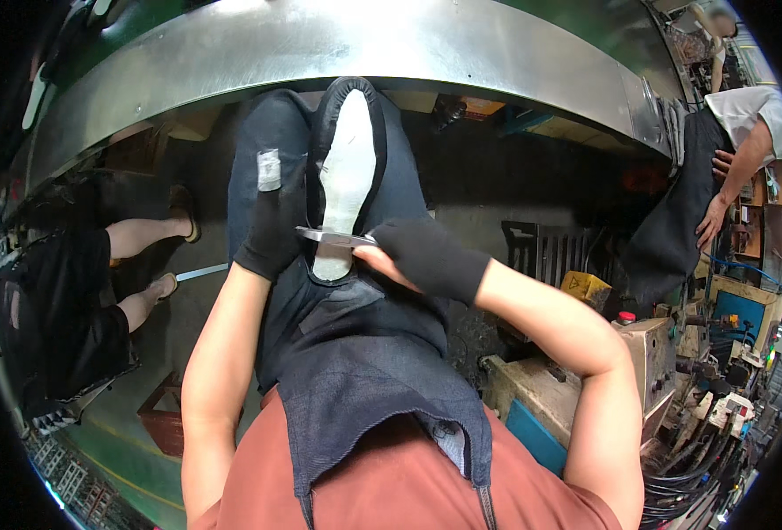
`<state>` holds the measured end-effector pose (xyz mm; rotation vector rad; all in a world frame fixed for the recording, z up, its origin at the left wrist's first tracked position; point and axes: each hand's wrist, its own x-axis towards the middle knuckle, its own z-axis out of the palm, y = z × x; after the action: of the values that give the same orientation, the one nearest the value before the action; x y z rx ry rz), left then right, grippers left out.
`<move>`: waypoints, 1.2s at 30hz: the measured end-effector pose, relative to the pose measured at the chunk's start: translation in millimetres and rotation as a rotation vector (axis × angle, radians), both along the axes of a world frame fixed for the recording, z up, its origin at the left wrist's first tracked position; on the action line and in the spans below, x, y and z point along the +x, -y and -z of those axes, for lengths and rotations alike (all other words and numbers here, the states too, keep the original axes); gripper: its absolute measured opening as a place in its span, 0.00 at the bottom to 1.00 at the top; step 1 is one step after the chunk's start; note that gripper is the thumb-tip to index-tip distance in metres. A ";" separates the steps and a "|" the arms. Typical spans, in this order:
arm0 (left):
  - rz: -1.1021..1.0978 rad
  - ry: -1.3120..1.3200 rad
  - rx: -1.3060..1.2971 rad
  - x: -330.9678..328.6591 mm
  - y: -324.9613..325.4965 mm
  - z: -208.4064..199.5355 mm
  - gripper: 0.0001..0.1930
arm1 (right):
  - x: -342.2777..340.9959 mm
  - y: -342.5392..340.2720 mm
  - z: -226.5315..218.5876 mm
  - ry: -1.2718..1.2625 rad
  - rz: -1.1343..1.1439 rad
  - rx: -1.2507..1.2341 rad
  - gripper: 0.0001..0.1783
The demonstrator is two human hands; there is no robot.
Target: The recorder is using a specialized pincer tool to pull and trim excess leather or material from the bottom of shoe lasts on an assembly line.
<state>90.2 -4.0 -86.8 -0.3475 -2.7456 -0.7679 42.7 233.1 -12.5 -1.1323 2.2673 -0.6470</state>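
A black shoe upper (pixel 376 181) lies sole side up along my thighs, its toe pointing away from me. Its white insole (pixel 348 163) faces up inside a dark folded rim. My left hand (pixel 273 231), in a black fingerless glove, grips the shoe's left side near the heel; most of its fingers are hidden. From the right, my right hand (pixel 413 253), gloved likewise, is closed round a silver metal hand tool (pixel 336 238). The tool reaches across the insole just above the heel. Whether it touches the surface I cannot tell.
A metal-topped bench (pixel 355 49) curves across ahead of my knees. On the right stand a machine box with a red button (pixel 626 318), a black slatted crate (pixel 541 247) and a yellow box (pixel 585 288). A person's legs (pixel 148 238) are at left; another person (pixel 744 141) works at right.
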 end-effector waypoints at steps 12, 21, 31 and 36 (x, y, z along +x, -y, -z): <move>-0.073 1.059 1.842 -33.2 -42.9 -31.5 0.31 | -25.7 -25.0 -16.7 0.948 0.451 -0.182 0.31; -0.281 0.209 0.579 -28.8 -70.2 -1.0 0.30 | -34.9 -65.3 -42.8 -0.552 0.083 0.055 0.20; 0.430 0.533 1.572 -26.5 -23.0 -17.5 0.26 | -20.7 -5.9 -45.0 -0.172 -0.347 -0.233 0.18; 0.018 0.504 0.776 -33.4 -13.0 -2.5 0.20 | 6.0 0.8 -44.5 -0.194 -0.216 -0.218 0.23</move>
<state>56.8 9.0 -84.3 -0.0029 -2.5625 -2.0421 48.7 232.3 32.0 -1.5822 2.2277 -0.7373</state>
